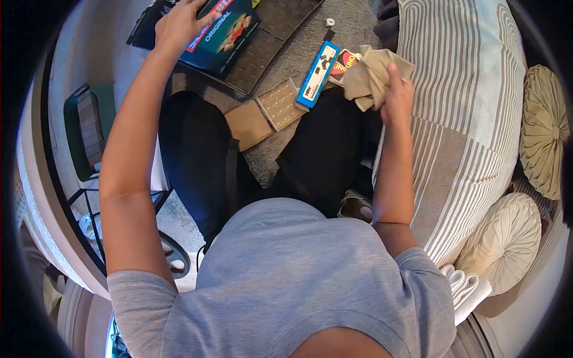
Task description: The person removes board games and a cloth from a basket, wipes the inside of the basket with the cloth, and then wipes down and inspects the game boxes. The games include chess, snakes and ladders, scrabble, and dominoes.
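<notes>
Head view, left hand (179, 24) on "ORIGINAL" box (224, 33)

Beige cloth (371, 76); dark-blue game box (224, 33)

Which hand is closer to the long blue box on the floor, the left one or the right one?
Right. The right hand, holding a beige cloth, is just beside the blue box; the left hand rests farther away on the game box.

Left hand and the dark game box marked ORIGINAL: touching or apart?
Touching. The head view shows the left hand lying flat on the top of the game box, fingers spread over its upper left corner with no gap visible between them.
</notes>
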`<state>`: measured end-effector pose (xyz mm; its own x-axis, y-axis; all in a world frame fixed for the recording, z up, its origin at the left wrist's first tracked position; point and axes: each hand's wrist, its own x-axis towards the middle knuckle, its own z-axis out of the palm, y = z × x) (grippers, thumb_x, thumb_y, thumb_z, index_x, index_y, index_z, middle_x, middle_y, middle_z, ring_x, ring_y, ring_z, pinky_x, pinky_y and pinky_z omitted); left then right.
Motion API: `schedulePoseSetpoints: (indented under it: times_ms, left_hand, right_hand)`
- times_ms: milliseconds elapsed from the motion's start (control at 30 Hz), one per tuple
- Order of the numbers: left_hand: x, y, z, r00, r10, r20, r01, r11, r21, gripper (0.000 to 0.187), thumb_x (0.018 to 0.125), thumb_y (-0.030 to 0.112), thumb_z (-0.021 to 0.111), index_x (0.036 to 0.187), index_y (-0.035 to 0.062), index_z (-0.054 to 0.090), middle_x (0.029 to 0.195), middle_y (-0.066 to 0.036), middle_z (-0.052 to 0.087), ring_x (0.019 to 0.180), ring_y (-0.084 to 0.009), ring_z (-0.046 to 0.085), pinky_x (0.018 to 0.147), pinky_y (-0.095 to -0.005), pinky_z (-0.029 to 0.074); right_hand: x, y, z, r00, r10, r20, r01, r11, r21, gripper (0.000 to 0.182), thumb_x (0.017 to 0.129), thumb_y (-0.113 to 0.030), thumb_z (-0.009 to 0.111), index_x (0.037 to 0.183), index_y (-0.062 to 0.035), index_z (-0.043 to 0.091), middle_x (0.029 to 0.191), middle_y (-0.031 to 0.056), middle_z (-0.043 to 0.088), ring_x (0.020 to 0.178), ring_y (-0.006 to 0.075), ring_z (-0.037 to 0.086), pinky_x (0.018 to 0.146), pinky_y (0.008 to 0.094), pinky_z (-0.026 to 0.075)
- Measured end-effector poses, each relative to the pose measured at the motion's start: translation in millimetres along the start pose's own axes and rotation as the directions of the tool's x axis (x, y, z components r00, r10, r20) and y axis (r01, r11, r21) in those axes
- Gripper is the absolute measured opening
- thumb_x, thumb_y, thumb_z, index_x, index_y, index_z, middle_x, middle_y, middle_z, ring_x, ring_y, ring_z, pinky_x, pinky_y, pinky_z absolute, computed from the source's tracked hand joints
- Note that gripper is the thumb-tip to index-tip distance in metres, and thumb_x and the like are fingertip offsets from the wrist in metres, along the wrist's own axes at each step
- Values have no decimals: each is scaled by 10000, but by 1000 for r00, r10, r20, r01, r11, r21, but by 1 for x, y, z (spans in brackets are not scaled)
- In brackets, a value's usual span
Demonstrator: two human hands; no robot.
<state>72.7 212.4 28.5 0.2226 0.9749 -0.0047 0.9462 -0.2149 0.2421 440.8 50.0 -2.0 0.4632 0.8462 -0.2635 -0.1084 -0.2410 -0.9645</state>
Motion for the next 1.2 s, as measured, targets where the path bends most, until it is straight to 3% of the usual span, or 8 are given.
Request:
schedulePoseSetpoints:
  times_ms: [67,100,200,467,733,933,1133,1200]
  left_hand:
    - [1,-5,12,994,-53,96,47,996,70,656,788,413,675,1358,165,463,1186,-184,550,1098,-355,541,898,-405,435]
    - [7,-34,44,997,29,69,-38,990,136,631,847,504,592,1407,296,393,1150,-73,604,986,-224,619,772,-375,500]
    - [8,-51,67,991,123,-41,-118,987,111,631,846,551,542,1413,343,359,1135,-84,567,1029,-308,575,778,-424,493]
    - [-2,-29,78,983,-28,-180,82,950,303,540,837,429,619,1318,214,500,1188,-64,550,1068,-287,555,867,-450,442]
    - [-22,-38,85,969,3,-246,22,995,99,708,829,297,647,1449,235,311,1243,-129,522,1103,-342,532,860,-451,464]
    - [-72,-26,58,913,28,-407,-69,994,-88,585,834,148,628,1386,128,437,1224,-138,532,1125,-323,508,935,-417,400]
    - [-122,-28,71,911,-134,-390,7,951,-310,467,834,15,590,1297,45,536,1147,-167,547,1043,-311,528,910,-370,416]
    - [-125,-29,73,907,-153,-393,15,944,-331,456,837,4,584,1290,28,537,1137,-168,543,1034,-304,529,905,-363,421]
  right_hand:
    - [12,-6,-19,995,-50,-83,51,999,19,332,922,-202,578,1108,71,534,1018,157,633,865,221,655,754,335,549]
    - [16,-14,-24,991,-67,-112,70,997,21,330,921,-178,577,1121,79,525,1022,163,631,880,235,652,757,345,552]
    - [28,-34,-27,976,-129,-173,133,991,12,332,920,-167,576,1138,77,523,1036,165,627,896,246,648,756,348,550]
    - [106,-19,-11,968,-236,-89,215,957,-197,303,901,-170,599,1091,64,562,1009,152,632,866,203,633,723,312,521]
    - [145,-9,28,969,-247,5,246,963,-109,420,878,-287,637,1128,41,556,1042,121,627,906,188,607,794,311,485]
    - [203,24,27,965,-258,48,233,762,-604,708,747,-480,725,1203,26,535,1149,216,594,1037,278,588,879,340,462]
    - [266,39,81,947,-277,164,322,781,-535,430,785,-300,712,1035,39,627,893,154,666,792,229,642,740,334,527]
    - [289,49,98,993,41,110,-7,955,-296,317,833,-218,684,1030,12,589,783,62,594,657,139,550,601,267,478]
